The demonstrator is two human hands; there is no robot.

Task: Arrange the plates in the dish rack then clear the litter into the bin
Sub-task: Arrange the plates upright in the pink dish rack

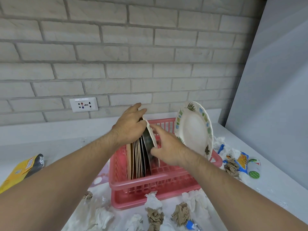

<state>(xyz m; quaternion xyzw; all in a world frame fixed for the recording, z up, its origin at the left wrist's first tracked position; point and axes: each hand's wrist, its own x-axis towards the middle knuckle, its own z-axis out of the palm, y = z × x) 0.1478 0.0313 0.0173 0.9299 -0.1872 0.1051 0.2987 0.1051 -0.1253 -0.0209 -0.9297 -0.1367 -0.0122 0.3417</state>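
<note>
While you are leaning over the white table (pixel 66 139), your two hands are working at the upright row of thin plates with tan and dark edges (pixel 136 160), which is standing on edge in the left half of the pink slatted plastic dish rack (pixel 150 184). Your left hand (pixel 130 125) is curling over the top of that row, fingers wrapped round the upper rims and gripping them together. Your right hand (pixel 166 147) is pinching the dark-faced plate with a white scalloped rim (pixel 152 134) at the right end of the row, thumb on its lower edge and fingers on its upper edge.

At the rack's far right end, a large white plate with leaf prints and blue and green squares (pixel 193 130) is leaning upright, apart from both hands.

Litter is lying on the table all around the rack: crumpled white tissues (pixel 153 200) and balls of brown paper (pixel 154 215) just in front of it, printed plastic wrappers (pixel 241 162) to its right, and a yellow and black packet (pixel 21 169) well off to its left.
</note>
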